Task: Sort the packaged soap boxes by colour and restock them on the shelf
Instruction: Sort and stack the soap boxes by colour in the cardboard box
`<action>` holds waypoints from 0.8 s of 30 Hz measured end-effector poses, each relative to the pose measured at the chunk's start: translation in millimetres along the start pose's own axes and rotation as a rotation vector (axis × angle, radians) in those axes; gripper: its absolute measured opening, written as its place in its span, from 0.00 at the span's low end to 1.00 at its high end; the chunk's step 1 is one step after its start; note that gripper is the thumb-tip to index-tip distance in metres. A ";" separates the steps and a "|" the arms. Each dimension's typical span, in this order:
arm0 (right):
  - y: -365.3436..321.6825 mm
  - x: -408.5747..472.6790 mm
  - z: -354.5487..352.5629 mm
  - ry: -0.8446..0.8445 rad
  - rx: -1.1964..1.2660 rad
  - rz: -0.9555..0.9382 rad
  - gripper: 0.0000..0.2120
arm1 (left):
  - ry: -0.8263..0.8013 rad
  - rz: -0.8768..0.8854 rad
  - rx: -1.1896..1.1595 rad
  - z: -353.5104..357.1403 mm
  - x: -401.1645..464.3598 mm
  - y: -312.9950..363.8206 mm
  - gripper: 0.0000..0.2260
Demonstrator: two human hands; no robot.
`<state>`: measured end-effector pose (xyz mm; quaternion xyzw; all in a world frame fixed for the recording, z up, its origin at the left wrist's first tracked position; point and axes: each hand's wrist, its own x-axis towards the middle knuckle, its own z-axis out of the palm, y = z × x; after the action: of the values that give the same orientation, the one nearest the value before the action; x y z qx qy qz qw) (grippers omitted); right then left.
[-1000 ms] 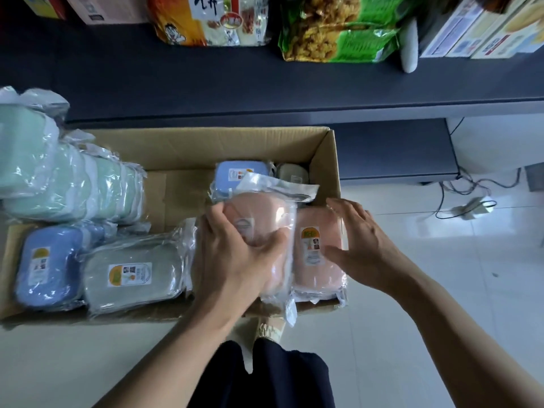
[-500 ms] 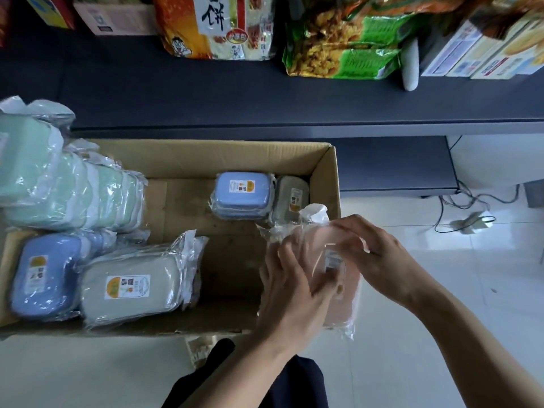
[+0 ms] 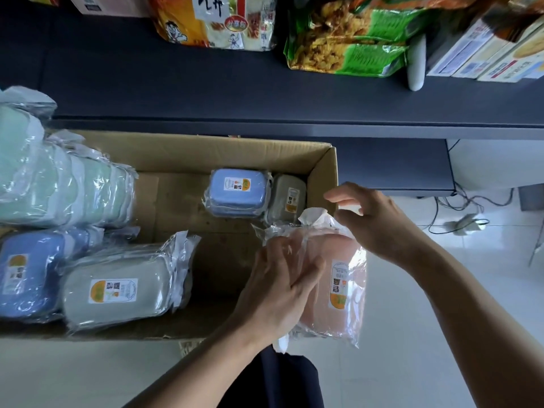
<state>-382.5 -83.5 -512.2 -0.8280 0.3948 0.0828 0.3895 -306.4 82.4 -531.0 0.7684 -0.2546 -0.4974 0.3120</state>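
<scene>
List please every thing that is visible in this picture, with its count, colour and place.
pink soap boxes: at least two, pink, in clear wrap, held at the carton's right end
green soap boxes: a row, count unclear, pale green, left
blue soap boxes: at least two, blue, one at the carton's back, one at left
grey soap boxes: two, grey, one at front, one at back
carton: one, brown, below the shelf
shelf: one, dark
snack bags: two, on the shelf
left hand: grips the pink boxes
right hand: above them, fingers relaxed
</scene>
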 end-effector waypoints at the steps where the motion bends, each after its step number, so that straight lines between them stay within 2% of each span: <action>1: 0.2 5.0 0.9 0.001 -0.013 -0.017 0.14 | 0.010 -0.014 0.008 -3.3 0.9 0.3 0.37; 4: -2.8 22.2 1.9 -0.014 -0.057 -0.071 0.16 | 0.059 -0.016 0.049 -17.5 8.7 -2.0 0.32; 8: -9.3 54.6 5.9 -0.109 -0.130 -0.119 0.18 | 0.228 0.019 0.234 -45.0 42.5 -17.7 0.22; 12: -8.9 94.0 24.2 -0.215 -0.319 -0.200 0.21 | 0.224 0.071 0.637 -72.8 96.3 -37.8 0.29; 15: -4.4 119.4 43.2 -0.330 -0.505 -0.250 0.22 | 0.141 0.162 0.889 -85.1 137.5 -50.9 0.31; 18: 0.7 141.6 58.0 -0.429 -0.732 -0.333 0.23 | 0.024 0.175 1.003 -92.7 165.7 -60.8 0.36; 20: 3.5 151.2 63.0 -0.483 -0.844 -0.342 0.28 | 0.035 0.181 1.047 -94.5 174.4 -65.5 0.38; 22: 4.7 155.2 66.5 -0.519 -0.932 -0.352 0.31 | 0.055 0.127 1.060 -96.3 175.1 -69.6 0.40; 24: 3.8 155.6 69.5 -0.545 -0.976 -0.337 0.32 | 0.026 0.022 1.086 -100.4 171.0 -74.6 0.36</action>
<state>-268.4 -127.3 -631.1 -0.9118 0.0594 0.4020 0.0582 -143.4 35.5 -658.1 0.8225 -0.4790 -0.2813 -0.1218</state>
